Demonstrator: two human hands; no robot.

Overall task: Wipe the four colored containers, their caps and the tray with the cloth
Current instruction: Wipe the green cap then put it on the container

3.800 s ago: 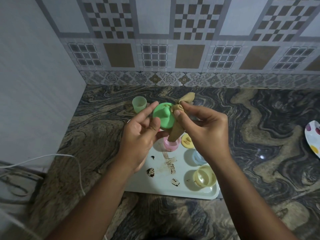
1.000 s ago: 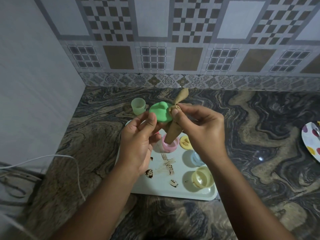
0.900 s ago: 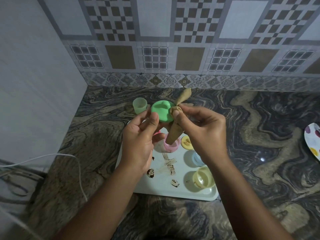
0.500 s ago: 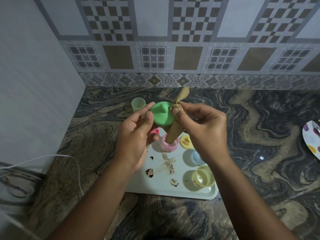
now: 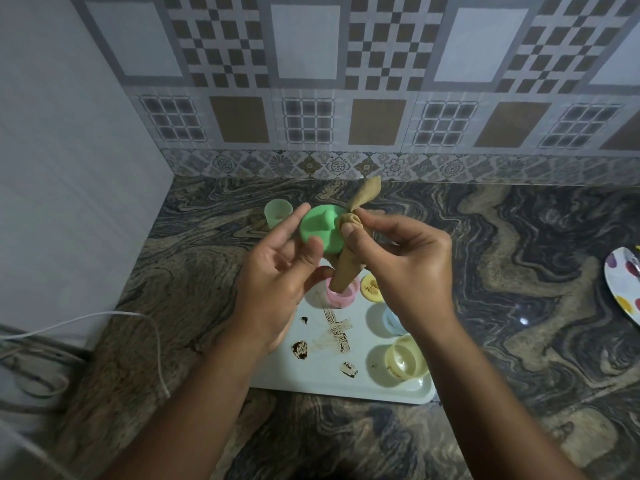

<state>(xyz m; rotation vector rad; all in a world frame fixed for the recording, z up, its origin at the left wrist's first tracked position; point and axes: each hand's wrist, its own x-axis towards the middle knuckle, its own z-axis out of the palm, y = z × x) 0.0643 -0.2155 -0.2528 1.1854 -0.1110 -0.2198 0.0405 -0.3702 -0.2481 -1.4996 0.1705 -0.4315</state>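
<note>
Above the far edge of the tray (image 5: 311, 379), I hold the green cap (image 5: 320, 228) up in my left hand (image 5: 273, 282), thumb on its near face and forefinger lying along its left rim. My right hand (image 5: 408, 268) pinches the tan cloth (image 5: 346, 268) between thumb and curled fingers, and the bunched part is pressed against the cap's right edge. One tail of the cloth sticks up; the other hangs toward the pink container (image 5: 341, 296), and I cannot tell whether it touches.

On the tray, the pink container and the yellow cap (image 5: 371, 289) sit along the far edge. The blue container (image 5: 393, 320) and the yellow container (image 5: 405, 358) stand by the right edge. Brown smears (image 5: 337, 332) mark the middle. The green container (image 5: 277, 213) stands on the countertop (image 5: 519, 271), beyond the tray's far left corner. At the countertop's right edge lies a spotted plate (image 5: 623, 289).
</note>
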